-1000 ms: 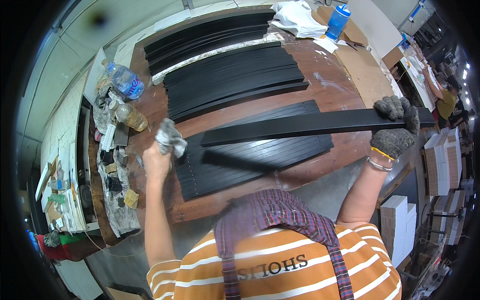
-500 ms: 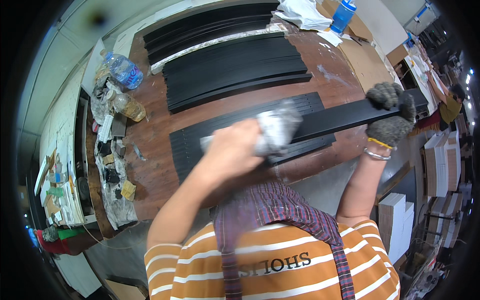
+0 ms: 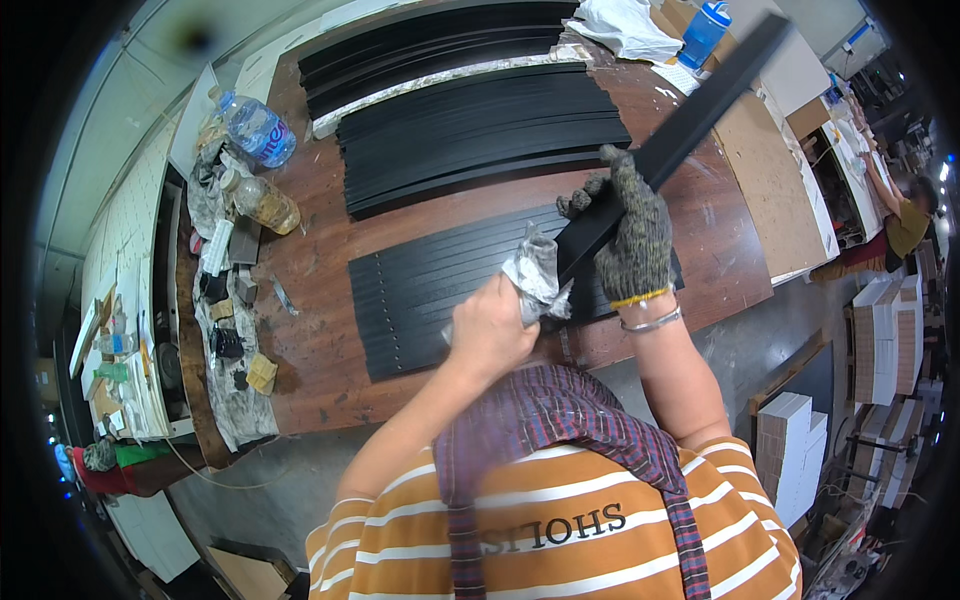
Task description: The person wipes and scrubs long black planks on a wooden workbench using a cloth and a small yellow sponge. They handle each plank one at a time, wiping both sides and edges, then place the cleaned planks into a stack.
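Note:
My bare left hand grips a crumpled white-grey rag against the lower end of a long black slat. My right hand, in a dark knitted glove with a yellow cuff, is wrapped round the same slat higher up. The slat is tilted, its free end pointing to the far right above the table. Beneath both hands lies a row of black slats side by side, with a line of small holes near their left ends. Part of that row is hidden by my hands.
More black slats lie farther back on the brown table. At left stand a clear bottle and a bottle of yellowish liquid, beside small blocks on a stained cloth. A blue bottle and white cloth are at the back right.
The held slat has swung from nearly level to steeply tilted, its far end up. My right hand has moved left, nearer my left hand. The rag is now at the slat's lower end.

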Tool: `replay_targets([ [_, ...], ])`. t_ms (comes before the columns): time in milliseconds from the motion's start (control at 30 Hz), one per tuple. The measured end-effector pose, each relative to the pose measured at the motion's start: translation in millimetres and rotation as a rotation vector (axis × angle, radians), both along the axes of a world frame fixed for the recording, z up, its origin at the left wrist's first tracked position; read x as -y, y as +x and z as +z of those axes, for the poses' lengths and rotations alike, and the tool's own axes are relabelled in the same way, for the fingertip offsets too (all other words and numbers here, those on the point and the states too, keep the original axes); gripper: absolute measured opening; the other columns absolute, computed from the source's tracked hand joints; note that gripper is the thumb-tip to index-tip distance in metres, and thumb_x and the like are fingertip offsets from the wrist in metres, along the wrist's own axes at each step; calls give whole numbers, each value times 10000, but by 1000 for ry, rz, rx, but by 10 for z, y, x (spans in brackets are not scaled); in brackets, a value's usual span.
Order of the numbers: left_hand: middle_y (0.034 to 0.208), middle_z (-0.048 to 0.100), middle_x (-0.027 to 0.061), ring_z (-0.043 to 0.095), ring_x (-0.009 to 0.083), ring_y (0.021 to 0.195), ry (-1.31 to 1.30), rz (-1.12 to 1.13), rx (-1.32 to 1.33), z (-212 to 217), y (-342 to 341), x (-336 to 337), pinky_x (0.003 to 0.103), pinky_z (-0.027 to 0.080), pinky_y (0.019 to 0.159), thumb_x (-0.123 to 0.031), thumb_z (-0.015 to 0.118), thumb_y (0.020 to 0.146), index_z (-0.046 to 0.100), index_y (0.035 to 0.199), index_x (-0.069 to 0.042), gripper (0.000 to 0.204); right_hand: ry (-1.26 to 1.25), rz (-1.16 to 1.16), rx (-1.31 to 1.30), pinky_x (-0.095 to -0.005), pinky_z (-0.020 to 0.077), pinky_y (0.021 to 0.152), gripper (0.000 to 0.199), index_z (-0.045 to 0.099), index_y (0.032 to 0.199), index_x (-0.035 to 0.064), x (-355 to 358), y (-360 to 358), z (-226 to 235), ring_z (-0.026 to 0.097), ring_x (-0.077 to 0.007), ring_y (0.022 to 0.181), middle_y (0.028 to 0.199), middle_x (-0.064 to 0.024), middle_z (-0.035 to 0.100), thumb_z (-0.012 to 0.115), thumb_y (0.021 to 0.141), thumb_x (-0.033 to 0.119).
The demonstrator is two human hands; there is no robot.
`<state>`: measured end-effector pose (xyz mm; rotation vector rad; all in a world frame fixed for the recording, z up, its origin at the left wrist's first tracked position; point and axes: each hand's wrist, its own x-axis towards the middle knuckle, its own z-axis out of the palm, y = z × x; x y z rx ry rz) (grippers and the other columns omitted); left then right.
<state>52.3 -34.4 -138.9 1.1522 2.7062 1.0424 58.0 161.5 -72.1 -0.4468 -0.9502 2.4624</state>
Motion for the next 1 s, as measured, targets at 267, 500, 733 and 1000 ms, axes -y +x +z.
replay_targets([
  [267,1020,724,188,720,369,945,42,57,295,-84,-257,699,432,583,807,-197,794,766,629,1149,-11,457,162,164,-204,-460,551,821,575,512,1387,-13,-429,-158,261,646,-208,804,885,-79,647,584,1022,425],
  [500,1252,631,221,646,357,1148,647,56,263,762,-724,172,442,510,965,-310,783,867,526,1315,26,617,-105,494,-107,-430,605,773,763,520,1359,54,35,-251,-126,667,-197,826,978,-62,639,561,936,688],
  [733,1215,658,194,565,410,1251,238,-411,-260,484,-515,30,476,491,1021,-85,684,712,674,943,42,264,411,371,5,-388,587,845,533,480,1446,74,-46,-361,-435,670,-240,959,1090,-91,656,438,1078,457],
  [1000,971,710,169,718,275,844,416,331,290,-445,-193,1271,329,528,740,5,679,861,686,1000,58,148,863,367,487,-380,575,707,388,696,1151,9,-1029,-393,-89,695,-206,759,900,-76,704,770,905,300],
])
